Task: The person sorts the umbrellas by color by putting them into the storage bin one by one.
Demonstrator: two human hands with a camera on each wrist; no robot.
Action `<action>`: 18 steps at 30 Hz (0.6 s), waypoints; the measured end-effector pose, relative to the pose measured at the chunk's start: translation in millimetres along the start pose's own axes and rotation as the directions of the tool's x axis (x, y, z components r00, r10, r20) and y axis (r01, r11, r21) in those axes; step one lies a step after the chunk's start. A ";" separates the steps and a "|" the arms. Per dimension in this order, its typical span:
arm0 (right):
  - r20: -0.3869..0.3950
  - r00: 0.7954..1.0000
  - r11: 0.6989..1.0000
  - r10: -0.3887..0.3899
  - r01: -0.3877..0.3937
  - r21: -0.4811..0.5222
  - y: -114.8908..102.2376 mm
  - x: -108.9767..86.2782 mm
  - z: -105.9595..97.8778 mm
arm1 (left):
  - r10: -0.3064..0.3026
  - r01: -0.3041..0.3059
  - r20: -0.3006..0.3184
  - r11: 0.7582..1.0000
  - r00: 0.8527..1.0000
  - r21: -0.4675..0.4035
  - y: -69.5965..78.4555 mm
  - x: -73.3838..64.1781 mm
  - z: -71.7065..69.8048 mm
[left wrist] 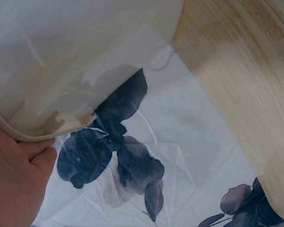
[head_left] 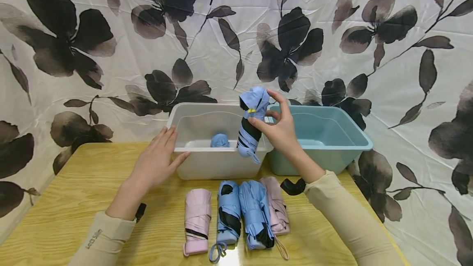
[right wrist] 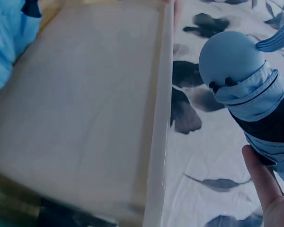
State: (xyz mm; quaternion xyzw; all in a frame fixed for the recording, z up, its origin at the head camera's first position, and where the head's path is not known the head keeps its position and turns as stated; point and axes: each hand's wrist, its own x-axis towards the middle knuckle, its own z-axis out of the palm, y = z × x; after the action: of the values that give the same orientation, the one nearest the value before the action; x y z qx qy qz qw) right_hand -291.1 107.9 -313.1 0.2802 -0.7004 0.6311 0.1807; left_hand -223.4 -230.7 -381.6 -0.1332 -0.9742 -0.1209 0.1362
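Note:
My right hand (head_left: 283,132) holds a folded blue and black umbrella (head_left: 251,132) between thumb and fingers, above the front right of the white bin (head_left: 218,165). The umbrella is nearly upright, its rounded end and wrist loop downward; the right wrist view shows that smooth blue end (right wrist: 232,59) close up. My left hand (head_left: 153,161) rests on the bin's front left corner, fingers along the side rim and thumb at the front rim. Inside the white bin lies another rolled blue umbrella (head_left: 220,140), partly hidden by the front wall.
A teal bin (head_left: 318,161) stands right of the white one. In front lie a pink umbrella (head_left: 197,218), two blue umbrellas (head_left: 228,212) and a second pink one (head_left: 277,208) with a black curved handle (head_left: 293,186) beside it. Behind hangs a floral cloth (head_left: 229,73).

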 end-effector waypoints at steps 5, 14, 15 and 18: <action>0.033 0.999 0.999 0.036 -0.036 -0.015 8.5 21.9 16.4 | -0.005 0.005 -0.003 1.000 1.000 0.003 -0.6 0.6 0.6; 0.049 0.992 0.993 0.118 -0.116 -0.037 34.0 51.2 49.4 | -0.002 0.003 -0.020 1.000 1.000 0.010 0.5 0.9 2.2; 0.052 0.990 0.991 0.128 -0.126 -0.047 36.5 53.3 53.3 | -0.005 0.005 -0.015 1.000 1.000 0.010 0.5 0.8 1.8; 0.069 0.985 0.986 0.156 -0.151 -0.075 44.1 59.4 64.7 | -0.012 0.012 -0.003 1.000 1.000 0.014 -0.2 1.2 1.1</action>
State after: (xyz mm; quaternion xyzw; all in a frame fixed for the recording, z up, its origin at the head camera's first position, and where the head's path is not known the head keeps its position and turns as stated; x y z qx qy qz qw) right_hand -358.1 36.4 -320.5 0.2422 -0.7477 0.6075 0.1148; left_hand -224.8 -230.3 -382.3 -0.1262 -0.9756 -0.1152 0.1380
